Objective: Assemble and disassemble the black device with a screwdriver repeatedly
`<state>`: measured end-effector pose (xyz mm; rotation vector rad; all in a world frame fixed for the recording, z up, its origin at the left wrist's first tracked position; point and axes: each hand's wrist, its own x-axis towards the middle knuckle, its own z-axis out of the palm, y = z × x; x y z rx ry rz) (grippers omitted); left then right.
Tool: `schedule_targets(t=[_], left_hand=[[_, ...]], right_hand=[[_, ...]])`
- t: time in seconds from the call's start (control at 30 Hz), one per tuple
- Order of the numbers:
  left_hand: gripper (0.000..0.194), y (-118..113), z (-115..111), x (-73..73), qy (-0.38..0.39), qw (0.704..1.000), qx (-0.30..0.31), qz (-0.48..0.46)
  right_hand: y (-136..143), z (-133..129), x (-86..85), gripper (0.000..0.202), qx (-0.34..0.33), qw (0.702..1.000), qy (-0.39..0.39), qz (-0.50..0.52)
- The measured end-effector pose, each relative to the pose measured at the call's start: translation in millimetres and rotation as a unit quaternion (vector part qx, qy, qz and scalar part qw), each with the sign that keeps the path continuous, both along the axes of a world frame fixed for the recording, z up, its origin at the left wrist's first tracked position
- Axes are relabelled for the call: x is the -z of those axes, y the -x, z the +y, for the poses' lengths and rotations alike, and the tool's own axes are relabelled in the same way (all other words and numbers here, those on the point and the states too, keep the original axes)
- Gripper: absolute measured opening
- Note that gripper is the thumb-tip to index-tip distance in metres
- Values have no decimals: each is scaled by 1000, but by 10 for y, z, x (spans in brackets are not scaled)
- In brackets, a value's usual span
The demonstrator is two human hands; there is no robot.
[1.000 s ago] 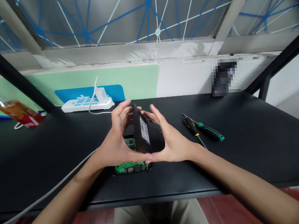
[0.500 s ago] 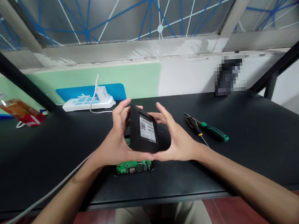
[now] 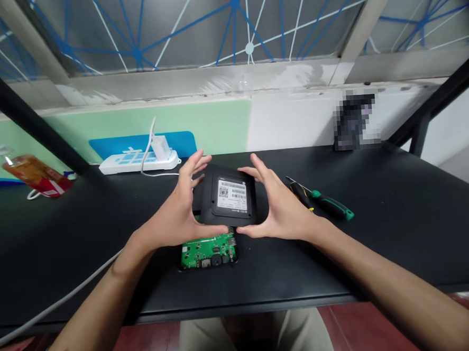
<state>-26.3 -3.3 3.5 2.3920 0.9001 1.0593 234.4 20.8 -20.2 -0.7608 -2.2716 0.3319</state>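
Observation:
Between both hands, above the table, is a black plastic case cover (image 3: 211, 211) with a white label (image 3: 232, 194) that carries a QR code and barcodes. My left hand (image 3: 177, 211) grips its left side and near edge, thumb along the front. On the other side my right hand (image 3: 282, 207) holds the right edge, its thumb below the near corner. Under the cover a green circuit board (image 3: 207, 250) lies in a black shell on the table, its far part hidden by the cover and my left hand.
Two screwdrivers, one green-handled (image 3: 334, 205) and one black and yellow (image 3: 300, 194), lie right of my hands. A white power strip (image 3: 138, 162) with a plugged-in charger stands at the back. A bottle (image 3: 38, 174) leans at far left; a white cable (image 3: 67, 298) crosses the left side.
The cover has turned from a steep tilt so its labelled face now shows more fully. Both hands have shifted slightly, and more of the circuit board is exposed.

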Motion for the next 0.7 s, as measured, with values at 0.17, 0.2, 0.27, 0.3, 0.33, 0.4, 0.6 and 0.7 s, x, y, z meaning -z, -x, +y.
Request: schedule_targets(t=[0.17, 0.2, 0.27, 0.3, 0.33, 0.4, 0.6, 0.7], left_hand=[[129, 20, 22, 28, -39, 995, -7, 87], [129, 21, 27, 34, -45, 994, -10, 98], [129, 19, 32, 35, -58, 992, -14, 113], [129, 18, 33, 31, -63, 991, -16, 118], [129, 16, 32, 26, -66, 990, -17, 122], [128, 14, 28, 14, -71, 989, -20, 126], [122, 3, 16, 11, -87, 986, -29, 141], [116, -9, 7, 10, -87, 985, -34, 147]], right_hand=[[-10, 4, -20, 137, 12, 998, -37, -51], [-11, 7, -19, 137, 9, 998, -42, -55], [-13, 13, -14, 136, 5, 997, -48, -60], [-13, 15, -13, 136, 3, 997, -50, -61], [-13, 16, -13, 136, 3, 997, -52, -61], [-14, 16, -18, 137, 2, 997, -55, -62], [-28, 13, -38, 136, 4, 995, -71, -68], [-31, 7, -44, 136, 6, 994, -86, -71]])
